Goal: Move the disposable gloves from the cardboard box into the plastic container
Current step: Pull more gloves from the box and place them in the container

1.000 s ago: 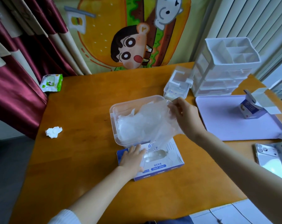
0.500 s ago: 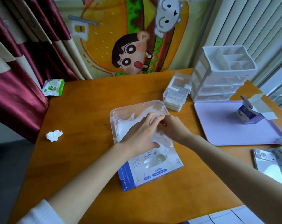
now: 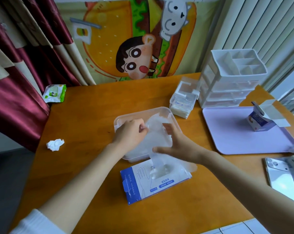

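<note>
Gloves [image 3: 155,134] inside clear plastic container [image 3: 143,112]

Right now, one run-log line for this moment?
gloves: in plastic container | left grip: pinches gloves | right grip: spread over gloves | cardboard box: glove trailing out

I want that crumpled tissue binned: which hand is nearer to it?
Left. The left hand, pinching disposable gloves over the plastic container, is right of the crumpled tissue; the right hand lies farther right.
</note>
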### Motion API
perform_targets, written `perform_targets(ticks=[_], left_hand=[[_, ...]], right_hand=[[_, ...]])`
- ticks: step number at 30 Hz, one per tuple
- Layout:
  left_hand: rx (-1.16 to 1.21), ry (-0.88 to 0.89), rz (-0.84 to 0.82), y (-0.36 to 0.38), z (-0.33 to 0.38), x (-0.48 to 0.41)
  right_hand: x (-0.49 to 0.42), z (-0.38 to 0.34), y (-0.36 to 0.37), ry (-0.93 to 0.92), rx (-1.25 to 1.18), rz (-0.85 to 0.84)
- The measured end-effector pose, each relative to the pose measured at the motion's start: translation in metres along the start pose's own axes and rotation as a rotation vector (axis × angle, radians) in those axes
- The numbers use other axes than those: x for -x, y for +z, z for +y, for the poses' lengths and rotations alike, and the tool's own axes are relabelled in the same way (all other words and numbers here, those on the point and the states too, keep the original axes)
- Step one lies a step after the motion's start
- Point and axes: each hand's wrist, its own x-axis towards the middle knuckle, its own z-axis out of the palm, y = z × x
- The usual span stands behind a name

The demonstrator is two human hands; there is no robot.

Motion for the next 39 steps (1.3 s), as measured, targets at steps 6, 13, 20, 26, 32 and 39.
perform_targets(ticks=[6, 13, 20, 26, 32, 39], left_hand=[[0.147, -0.122, -0.217, -0.016, -0.011, -0.009], [0.160, 0.020, -0.187, -0.021, -0.019, -0.034], [0.204, 0.054, 0.033, -0.045, -0.009, -0.068], [0.193, 0.309, 0.345, -0.062, 0.002, -0.054], [-0.204, 0.311, 0.026, -0.033, -0.042, -0.024], [-0.596, 0.278, -0.341, 0.007, -0.055, -0.029]], right_hand=[[-0.020, 0.021, -0.001, -0.008, 0.248, 0.211], [-0.052, 0.008, -0.026, -0.062, 0.306, 0.157], [-0.084, 0.000, -0.058, 0.001, 0.268, 0.326], [-0.078, -0.026, -0.070, -0.277, 0.275, 0.799], [-0.071, 0.017, -0.028, -0.459, 0.410, 0.423], [-0.095, 0.059, 0.020, -0.230, 0.531, 0.017]])
